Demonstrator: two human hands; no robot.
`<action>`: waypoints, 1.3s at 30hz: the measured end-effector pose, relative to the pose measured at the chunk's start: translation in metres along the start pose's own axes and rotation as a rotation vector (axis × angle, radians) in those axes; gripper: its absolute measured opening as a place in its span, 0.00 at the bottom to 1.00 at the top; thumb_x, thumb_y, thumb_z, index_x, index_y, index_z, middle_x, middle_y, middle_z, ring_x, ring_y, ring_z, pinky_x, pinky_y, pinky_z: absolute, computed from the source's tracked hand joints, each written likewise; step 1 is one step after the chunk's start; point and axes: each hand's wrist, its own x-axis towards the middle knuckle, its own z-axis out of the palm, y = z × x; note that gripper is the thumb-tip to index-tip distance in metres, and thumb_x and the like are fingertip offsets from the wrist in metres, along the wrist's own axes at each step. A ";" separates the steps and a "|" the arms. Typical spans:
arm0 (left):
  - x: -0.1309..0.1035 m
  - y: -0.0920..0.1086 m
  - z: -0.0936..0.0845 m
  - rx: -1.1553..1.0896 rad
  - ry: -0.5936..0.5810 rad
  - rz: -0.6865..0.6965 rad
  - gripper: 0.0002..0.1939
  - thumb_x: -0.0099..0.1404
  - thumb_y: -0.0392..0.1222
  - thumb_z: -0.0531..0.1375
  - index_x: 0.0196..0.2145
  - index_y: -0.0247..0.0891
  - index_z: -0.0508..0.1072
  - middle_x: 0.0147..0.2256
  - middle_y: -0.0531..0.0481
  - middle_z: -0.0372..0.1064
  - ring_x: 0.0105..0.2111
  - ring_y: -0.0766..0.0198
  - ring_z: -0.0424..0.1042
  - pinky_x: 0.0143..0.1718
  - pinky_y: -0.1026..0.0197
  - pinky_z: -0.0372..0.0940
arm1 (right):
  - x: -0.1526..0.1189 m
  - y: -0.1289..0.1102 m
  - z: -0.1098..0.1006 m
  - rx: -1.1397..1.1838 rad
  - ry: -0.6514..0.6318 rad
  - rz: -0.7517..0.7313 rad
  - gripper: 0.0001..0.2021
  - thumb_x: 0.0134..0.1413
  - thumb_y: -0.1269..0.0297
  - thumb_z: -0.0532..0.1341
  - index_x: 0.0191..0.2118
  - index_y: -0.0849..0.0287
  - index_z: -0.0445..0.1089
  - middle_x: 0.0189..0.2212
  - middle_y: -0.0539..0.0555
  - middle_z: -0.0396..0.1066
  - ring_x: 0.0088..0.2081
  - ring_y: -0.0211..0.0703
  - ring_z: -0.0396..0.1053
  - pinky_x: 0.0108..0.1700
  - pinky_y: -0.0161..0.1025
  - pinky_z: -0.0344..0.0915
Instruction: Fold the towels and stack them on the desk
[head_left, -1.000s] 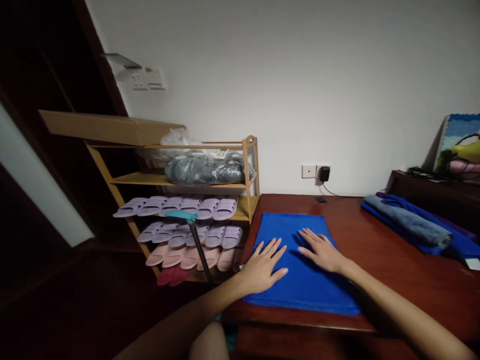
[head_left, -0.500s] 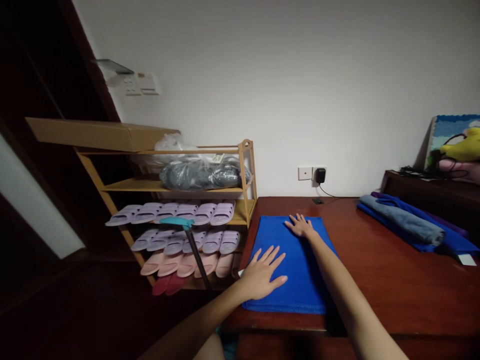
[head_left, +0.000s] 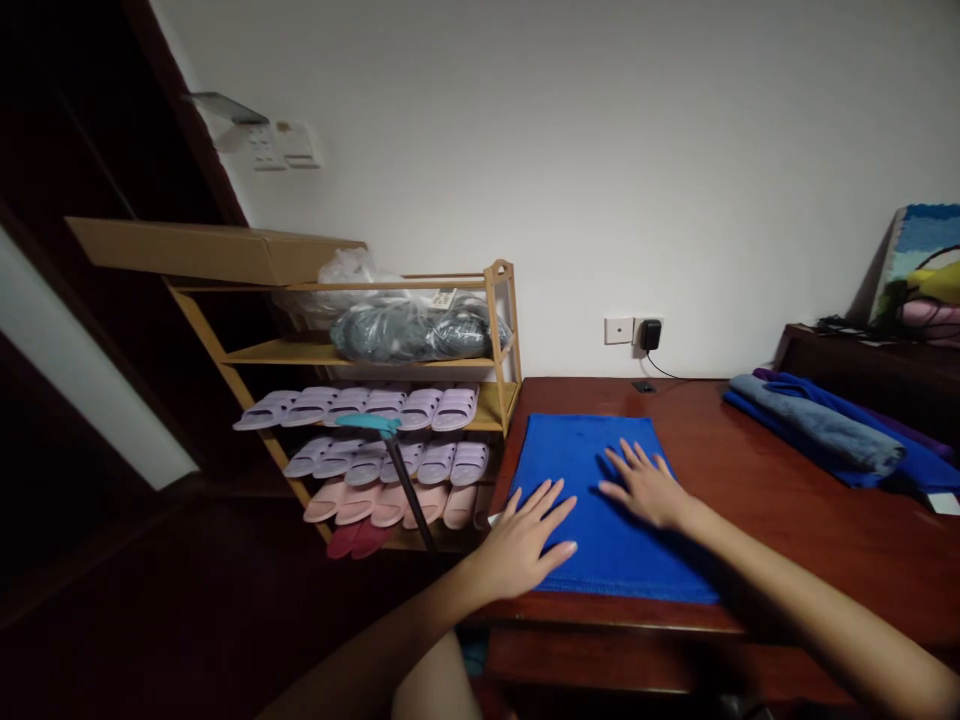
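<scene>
A blue cloth [head_left: 581,455], folded into a flat rectangle, lies on the reddish-brown wooden table [head_left: 795,540] close to its left end. My left hand [head_left: 521,545] rests on the cloth's lower left part with the fingers spread. Over the right side of the cloth is my right hand [head_left: 646,487], its fingers also apart and pointing up and left. Neither hand grips anything. A small white tag [head_left: 493,519] pokes out at the cloth's left edge.
Rolled and folded cloths [head_left: 817,425] lie at the table's right. Left of the table, a wooden shoe rack [head_left: 495,340] holds several slippers [head_left: 420,408], a plastic-wrapped bundle [head_left: 420,332] and a cardboard box [head_left: 195,250]. A dark pole with a teal top [head_left: 369,424] stands before it.
My right hand has slid from the cloth's far edge toward me and to the right. My left hand stays at nearly the same spot. The view has tipped slightly downward.
</scene>
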 end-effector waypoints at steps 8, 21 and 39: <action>-0.012 0.002 0.005 0.004 -0.069 0.008 0.31 0.69 0.58 0.48 0.66 0.54 0.43 0.67 0.50 0.36 0.65 0.49 0.36 0.61 0.36 0.39 | -0.096 -0.003 0.023 -0.091 -0.003 -0.071 0.39 0.53 0.33 0.41 0.66 0.47 0.44 0.66 0.58 0.39 0.66 0.64 0.35 0.59 0.65 0.44; 0.070 -0.060 0.001 0.029 -0.214 -0.098 0.34 0.67 0.63 0.43 0.66 0.49 0.45 0.67 0.45 0.33 0.66 0.52 0.33 0.61 0.38 0.35 | 0.013 0.023 0.013 -0.047 -0.132 -0.048 0.41 0.53 0.32 0.37 0.67 0.49 0.38 0.67 0.57 0.31 0.67 0.58 0.27 0.62 0.61 0.33; 0.103 -0.091 0.023 0.074 -0.092 -0.212 0.34 0.69 0.62 0.38 0.66 0.43 0.44 0.67 0.45 0.34 0.66 0.53 0.33 0.61 0.39 0.35 | 0.049 -0.021 0.027 -0.021 -0.074 -0.025 0.42 0.53 0.32 0.33 0.68 0.52 0.40 0.68 0.58 0.33 0.66 0.61 0.28 0.60 0.64 0.34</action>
